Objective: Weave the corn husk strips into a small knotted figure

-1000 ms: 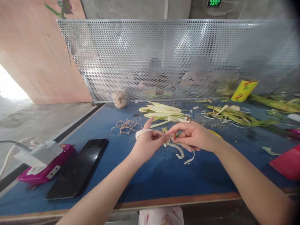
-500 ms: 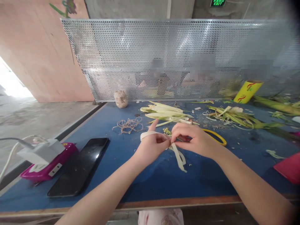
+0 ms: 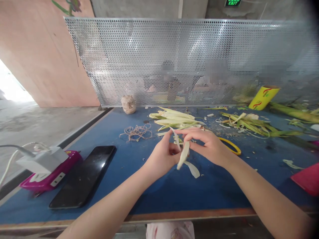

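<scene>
Over the middle of the table, my left hand point(image 3: 161, 156) pinches pale corn husk strips point(image 3: 183, 156) between thumb and fingers. My right hand point(image 3: 208, 146) meets it from the right, its thumb and fingertips closed on the same strips. One strip folds down in front of the fingers, and another end point(image 3: 193, 170) hangs toward the table. Where the strips cross is partly hidden by the fingers. Just beyond the hands lies a pile of pale green husks point(image 3: 174, 119). A yellow ring-shaped thing point(image 3: 231, 146) rests beside my right wrist.
A phone point(image 3: 84, 176) and a magenta power strip point(image 3: 53, 174) with a white charger lie at left. Loose twine point(image 3: 136, 132) and a wrapped roll point(image 3: 128, 104) sit behind. A yellow tube point(image 3: 264, 98) and more husks point(image 3: 249, 124) are at right. A perforated metal screen point(image 3: 159, 43) borders the back.
The strip that looped over the back of my left hand is now between the two hands, folded down in front. My left fingers have risen from the tight pinch; the right hand stays close.
</scene>
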The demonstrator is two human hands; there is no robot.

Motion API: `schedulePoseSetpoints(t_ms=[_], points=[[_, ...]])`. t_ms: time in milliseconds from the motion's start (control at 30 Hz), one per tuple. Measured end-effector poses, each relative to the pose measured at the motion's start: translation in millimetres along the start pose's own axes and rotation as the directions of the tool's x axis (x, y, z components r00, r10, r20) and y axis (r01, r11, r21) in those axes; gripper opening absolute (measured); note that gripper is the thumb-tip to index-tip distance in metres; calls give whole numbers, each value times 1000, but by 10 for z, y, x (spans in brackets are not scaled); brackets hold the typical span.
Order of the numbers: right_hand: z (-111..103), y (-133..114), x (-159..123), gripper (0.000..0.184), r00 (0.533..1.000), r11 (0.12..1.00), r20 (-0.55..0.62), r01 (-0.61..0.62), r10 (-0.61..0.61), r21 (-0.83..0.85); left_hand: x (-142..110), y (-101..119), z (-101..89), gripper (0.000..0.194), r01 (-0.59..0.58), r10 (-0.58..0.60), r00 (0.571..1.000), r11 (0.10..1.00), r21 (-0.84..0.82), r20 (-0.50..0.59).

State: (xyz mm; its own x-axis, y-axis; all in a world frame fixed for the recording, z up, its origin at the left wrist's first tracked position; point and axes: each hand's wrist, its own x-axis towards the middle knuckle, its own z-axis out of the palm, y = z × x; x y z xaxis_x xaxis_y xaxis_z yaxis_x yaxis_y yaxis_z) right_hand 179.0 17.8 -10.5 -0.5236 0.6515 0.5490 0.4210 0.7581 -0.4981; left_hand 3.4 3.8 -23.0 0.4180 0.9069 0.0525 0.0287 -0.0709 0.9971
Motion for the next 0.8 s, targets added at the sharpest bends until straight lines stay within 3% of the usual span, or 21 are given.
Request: schedulePoseSetpoints(t_ms=[67,167,300,433,667,800], points=[[-5,5,0,13,999,1000,-38,-21,21,4,1,13,1,84,-4,4,1000,1000,16,8],[10,-24,1,11,998,997,3,69,-69,-42,-1,3,5,76,6,-8,1000,997,71,17],[56,-39,16,11,990,991,53,131,-130,-15,-5,-40,28,107,22,-22,1000,999,-49,12],[87,5,42,15,994,993,26,107,-109,57,-19,-10,52,114,16,-12,999,992,-125,30],[87,-1,51,17,999,991,-22,41,-39,126,-61,135,72,99,53,-52,999,986,-160,13],[93,-6,51,9,1000,978,-20,3,1,210,-59,150,95,114,78,-70,997,965,-249,38]])
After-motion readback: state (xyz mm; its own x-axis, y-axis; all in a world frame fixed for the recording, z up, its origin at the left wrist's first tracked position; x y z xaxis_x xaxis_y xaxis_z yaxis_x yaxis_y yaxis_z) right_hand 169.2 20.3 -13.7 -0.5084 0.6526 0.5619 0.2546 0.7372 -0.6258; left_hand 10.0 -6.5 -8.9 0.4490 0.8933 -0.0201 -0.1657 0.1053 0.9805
